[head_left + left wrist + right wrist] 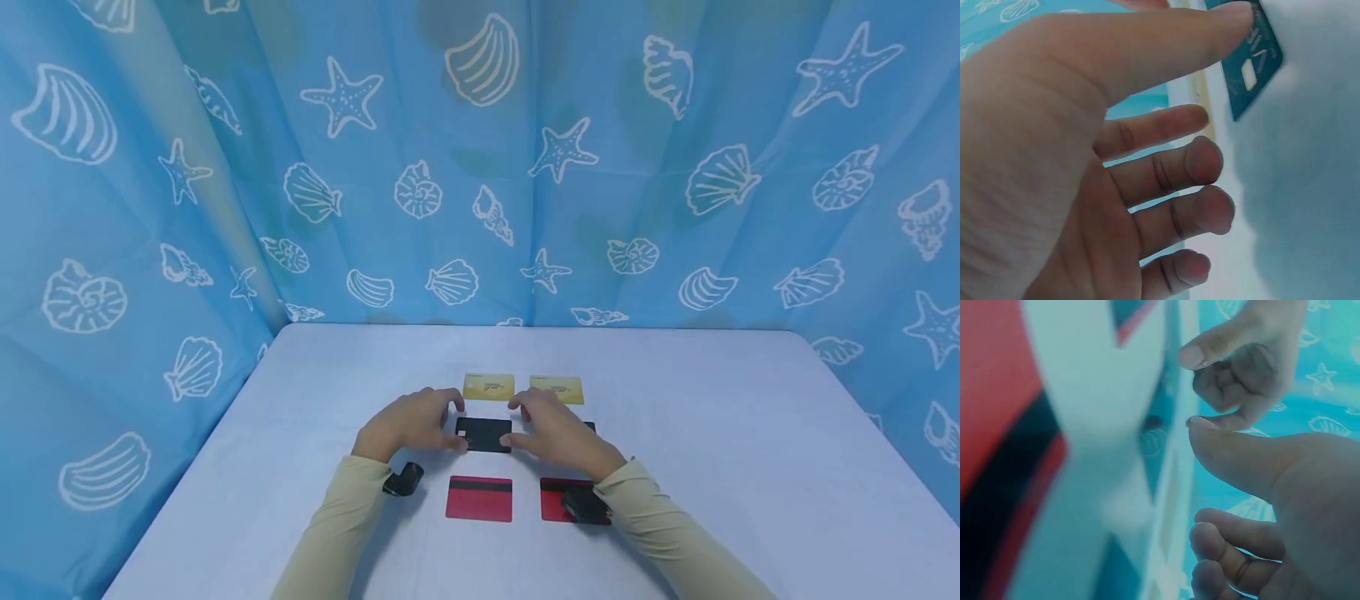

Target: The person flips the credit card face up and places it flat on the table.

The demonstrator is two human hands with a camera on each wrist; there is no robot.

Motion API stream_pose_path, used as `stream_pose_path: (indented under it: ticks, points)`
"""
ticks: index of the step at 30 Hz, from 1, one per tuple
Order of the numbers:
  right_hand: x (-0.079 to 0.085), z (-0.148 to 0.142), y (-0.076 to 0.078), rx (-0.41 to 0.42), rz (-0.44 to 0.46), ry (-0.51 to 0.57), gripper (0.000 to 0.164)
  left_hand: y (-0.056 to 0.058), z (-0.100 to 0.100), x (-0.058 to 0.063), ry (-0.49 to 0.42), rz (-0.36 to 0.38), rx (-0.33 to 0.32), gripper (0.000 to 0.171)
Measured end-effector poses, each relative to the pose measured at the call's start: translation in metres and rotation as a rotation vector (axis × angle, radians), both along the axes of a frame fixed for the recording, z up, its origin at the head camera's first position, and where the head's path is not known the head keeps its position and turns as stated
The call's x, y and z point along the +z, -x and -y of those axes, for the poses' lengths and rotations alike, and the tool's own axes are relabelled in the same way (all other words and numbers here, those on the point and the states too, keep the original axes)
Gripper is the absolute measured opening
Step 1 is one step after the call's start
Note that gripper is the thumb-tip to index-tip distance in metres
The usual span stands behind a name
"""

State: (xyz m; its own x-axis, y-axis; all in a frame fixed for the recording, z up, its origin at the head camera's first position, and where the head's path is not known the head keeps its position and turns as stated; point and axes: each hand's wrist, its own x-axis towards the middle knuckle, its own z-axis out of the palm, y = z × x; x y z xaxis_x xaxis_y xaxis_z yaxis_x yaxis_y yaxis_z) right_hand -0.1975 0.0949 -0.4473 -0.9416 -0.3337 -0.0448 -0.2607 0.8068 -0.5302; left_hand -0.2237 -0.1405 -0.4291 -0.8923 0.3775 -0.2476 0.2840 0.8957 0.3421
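Note:
A black card (486, 435) with a pale chip lies flat on the white table between my two hands. My left hand (412, 421) is at its left end, thumb tip over the near left corner and the other fingers loosely bent. From the opposite side my right hand (558, 429) has its thumb by the card's right edge, index finger apart from the thumb. In the left wrist view, the left thumb overlaps the black card (1250, 75); whether it touches cannot be told. A second dark card (590, 426) is mostly hidden behind my right hand.
Two yellow cards (488, 387) lie in a row beyond the black one. Nearer me are two red cards (480, 506) with dark stripes, the right one partly covered by a black wrist device (585, 505). A blue shell-patterned curtain (480, 167) hangs behind the white table (712, 450).

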Motion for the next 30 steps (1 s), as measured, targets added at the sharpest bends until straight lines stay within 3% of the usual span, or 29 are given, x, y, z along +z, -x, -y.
stream_pose_path:
  ticks: [5, 11, 17, 24, 30]
  points:
    - [0.020, -0.007, 0.000, -0.008, -0.047, 0.054, 0.053, -0.002, 0.000, 0.009, -0.058, -0.027, -0.010, 0.056]
    - [0.042, -0.016, -0.003, -0.013, -0.114, 0.086, 0.052, -0.007, -0.004, 0.023, -0.144, -0.137, -0.056, 0.058]
    - [0.058, -0.035, -0.006, -0.015, -0.174, 0.102, 0.049, -0.012, -0.017, 0.037, -0.187, -0.207, -0.043, 0.055]
    - [0.068, -0.059, -0.011, -0.045, -0.230, 0.097, 0.048, -0.010, -0.033, 0.041, -0.217, -0.264, -0.062, 0.053]
    - [0.066, -0.075, -0.014, -0.071, -0.231, 0.077, 0.049, -0.012, -0.051, 0.046, -0.217, -0.263, -0.068, 0.055]
